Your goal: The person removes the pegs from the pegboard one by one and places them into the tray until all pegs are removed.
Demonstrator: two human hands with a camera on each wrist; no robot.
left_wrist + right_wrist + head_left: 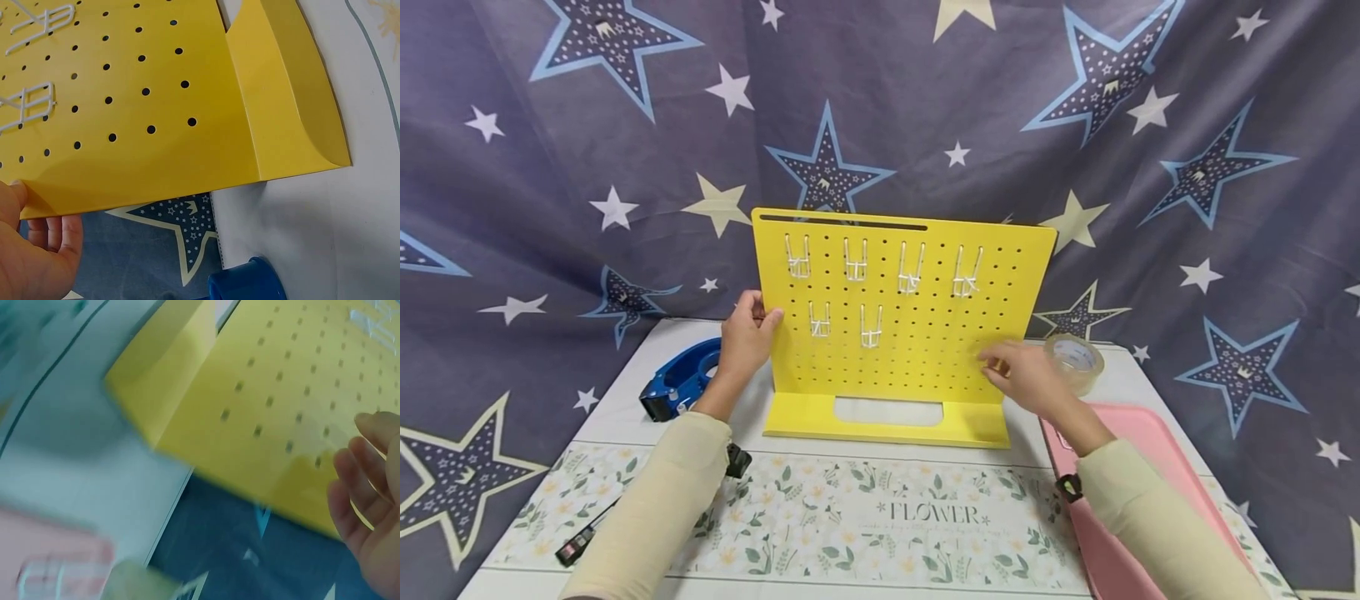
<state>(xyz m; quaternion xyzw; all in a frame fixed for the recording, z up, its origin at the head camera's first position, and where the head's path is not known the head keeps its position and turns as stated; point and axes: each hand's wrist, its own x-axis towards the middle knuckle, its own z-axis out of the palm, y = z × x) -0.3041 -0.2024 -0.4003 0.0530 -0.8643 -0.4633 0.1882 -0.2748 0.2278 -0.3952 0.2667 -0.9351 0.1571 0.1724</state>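
Observation:
A yellow pegboard [925, 367] stands upright on its bent foot on the table. Six white wire hooks hang on it in two rows, such as this wire hook [910, 282] in the top row. My left hand [748, 337] grips the board's left edge, thumb on the front and fingers behind, as the left wrist view also shows. Close to the lower right part of the board is my right hand [1026, 377], its fingers loosely bent. In the right wrist view nothing sits between those fingers [353, 494], and the picture is blurred by motion.
At the left lies a blue tape dispenser [681, 379]. A roll of clear tape [1075, 364] stands behind the right forearm, and a pink tray [1138, 450] lies partly under that arm. A small black object [576, 546] is near the left sleeve. Star-patterned cloth [925, 108] hangs behind the table.

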